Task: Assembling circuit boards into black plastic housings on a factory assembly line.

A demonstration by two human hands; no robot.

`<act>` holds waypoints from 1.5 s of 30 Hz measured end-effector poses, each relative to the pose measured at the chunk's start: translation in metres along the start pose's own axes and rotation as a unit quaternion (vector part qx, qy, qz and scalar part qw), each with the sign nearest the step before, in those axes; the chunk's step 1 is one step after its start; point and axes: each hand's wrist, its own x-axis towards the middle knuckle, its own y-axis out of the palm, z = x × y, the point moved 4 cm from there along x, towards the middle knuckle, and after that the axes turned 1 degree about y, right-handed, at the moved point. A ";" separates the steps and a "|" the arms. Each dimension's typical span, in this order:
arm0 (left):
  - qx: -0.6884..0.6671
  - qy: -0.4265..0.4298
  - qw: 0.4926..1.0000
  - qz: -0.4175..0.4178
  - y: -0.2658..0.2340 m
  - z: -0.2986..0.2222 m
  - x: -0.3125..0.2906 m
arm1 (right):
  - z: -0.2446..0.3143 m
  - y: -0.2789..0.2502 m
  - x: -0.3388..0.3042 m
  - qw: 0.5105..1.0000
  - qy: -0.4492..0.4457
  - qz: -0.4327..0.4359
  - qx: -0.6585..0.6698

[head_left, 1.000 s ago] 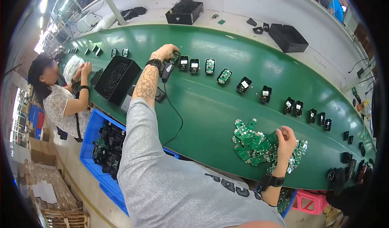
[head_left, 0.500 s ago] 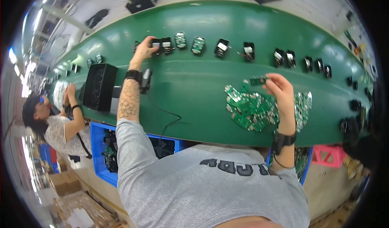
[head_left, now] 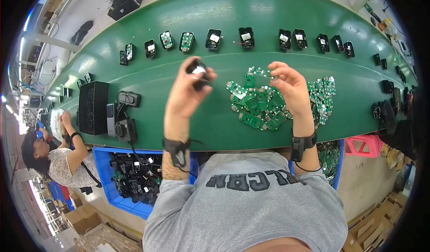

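While our left hand (head_left: 184, 90) curls round a small black plastic casing (head_left: 197, 74) with a white patch inside, raised over the glossy green surface (head_left: 215, 133), our right hand (head_left: 291, 87) pinches one end of a thin green circuit board (head_left: 262, 73) above a heap of similar boards (head_left: 259, 105). We judge the casing light, stiff, perhaps slippery, best gripped by its side walls; the board seems fragile, safest by its edges. Farther out, we see a row of black casings (head_left: 214, 39).
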 end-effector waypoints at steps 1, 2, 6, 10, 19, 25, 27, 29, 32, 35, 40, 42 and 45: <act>-0.037 -0.020 0.999 0.006 0.020 0.016 -0.010 | -0.001 -0.002 -0.003 1.000 0.004 0.001 0.001; -0.065 -0.024 0.997 0.024 0.038 0.028 -0.015 | 0.001 -0.003 -0.006 0.999 -0.038 0.010 -0.009; -0.104 -0.038 0.993 0.049 0.071 0.051 -0.024 | 0.017 0.001 -0.019 0.998 -0.060 0.002 -0.008; 0.030 0.029 0.999 0.013 0.077 0.056 -0.025 | 0.015 -0.006 -0.028 0.997 -0.026 -0.034 0.067; 0.105 0.063 0.992 0.011 0.083 0.057 -0.030 | 0.039 -0.008 -0.045 0.999 -0.025 0.015 -0.046; 0.085 0.030 0.995 0.034 0.094 0.060 -0.034 | 0.052 0.014 -0.028 0.995 -0.030 0.036 -0.089; 0.077 0.020 0.996 0.041 0.097 0.062 -0.035 | 0.052 0.020 -0.026 0.993 -0.043 0.064 -0.090; 0.069 0.025 0.996 0.059 0.099 0.063 -0.035 | 0.052 0.024 -0.026 0.993 -0.045 0.067 -0.087; 0.081 0.029 0.994 0.061 0.101 0.064 -0.037 | 0.054 0.030 -0.025 0.993 -0.048 0.075 -0.081; 0.083 0.030 0.995 0.054 0.103 0.067 -0.038 | 0.056 0.032 -0.026 0.992 -0.044 0.088 -0.081; 0.090 0.030 0.994 0.060 0.106 0.070 -0.039 | 0.057 0.031 -0.029 0.988 -0.025 0.108 -0.110; 0.091 0.032 0.994 0.059 0.108 0.070 -0.039 | 0.059 0.030 -0.033 0.984 -0.034 0.123 -0.128; 0.087 0.025 0.994 0.068 0.109 0.072 -0.041 | 0.061 0.032 -0.032 0.986 -0.036 0.114 -0.115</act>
